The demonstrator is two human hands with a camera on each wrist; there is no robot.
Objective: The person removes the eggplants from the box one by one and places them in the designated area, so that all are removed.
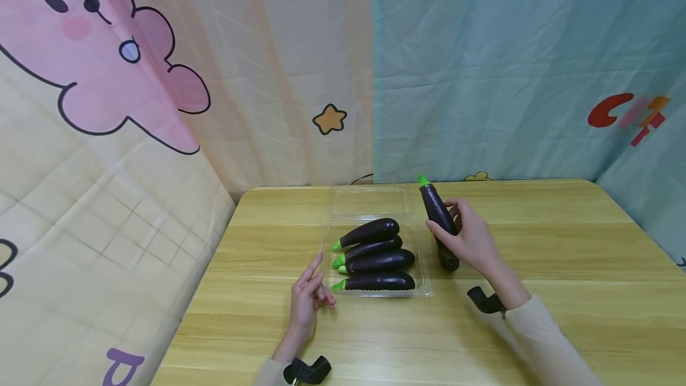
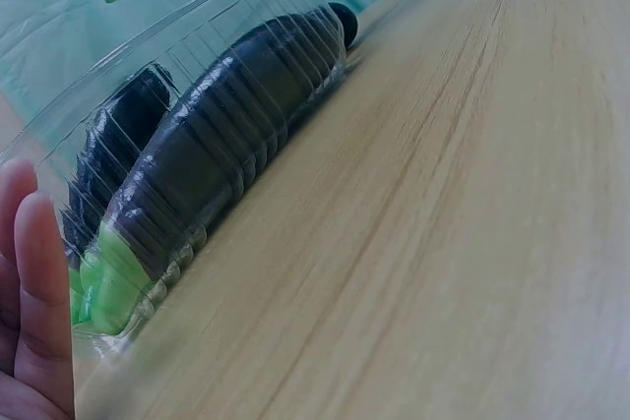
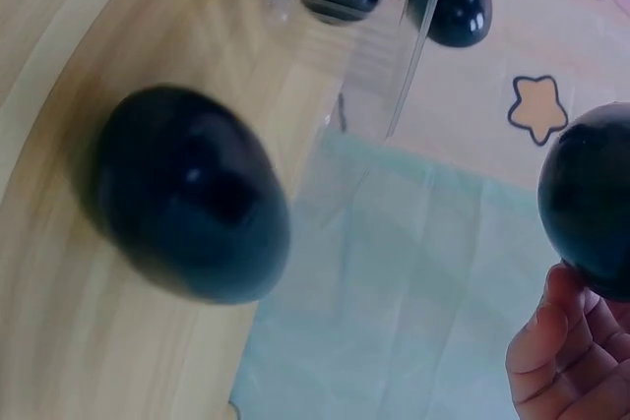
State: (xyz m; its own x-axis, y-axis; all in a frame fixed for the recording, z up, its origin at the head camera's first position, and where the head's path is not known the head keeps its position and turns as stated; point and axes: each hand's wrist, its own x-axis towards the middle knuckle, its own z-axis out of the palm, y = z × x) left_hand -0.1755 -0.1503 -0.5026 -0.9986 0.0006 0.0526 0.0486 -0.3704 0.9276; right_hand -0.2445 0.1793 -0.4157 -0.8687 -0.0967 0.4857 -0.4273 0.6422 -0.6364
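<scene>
My right hand (image 1: 471, 237) grips a dark purple toy-like eggplant (image 1: 436, 207), its green stem pointing away at the back. The held eggplant's rounded end (image 3: 596, 199) shows above the fingers in the right wrist view. Below it a second eggplant (image 1: 448, 258) lies on the table, partly hidden by the hand and the held one. To the left is a clear plastic clamshell box (image 1: 423, 285) with several eggplants (image 1: 380, 260) side by side, stems to the left. My left hand (image 1: 306, 302) is at the box's left side, fingers loosely extended and holding nothing; whether it touches the box I cannot tell.
The box's lid (image 1: 370, 201) is folded back toward the far edge of the wooden table (image 1: 563, 255). Behind the table hangs a printed curtain (image 1: 482, 76); more cloth covers the left side. A black camera mount (image 1: 485, 301) sits on each wrist.
</scene>
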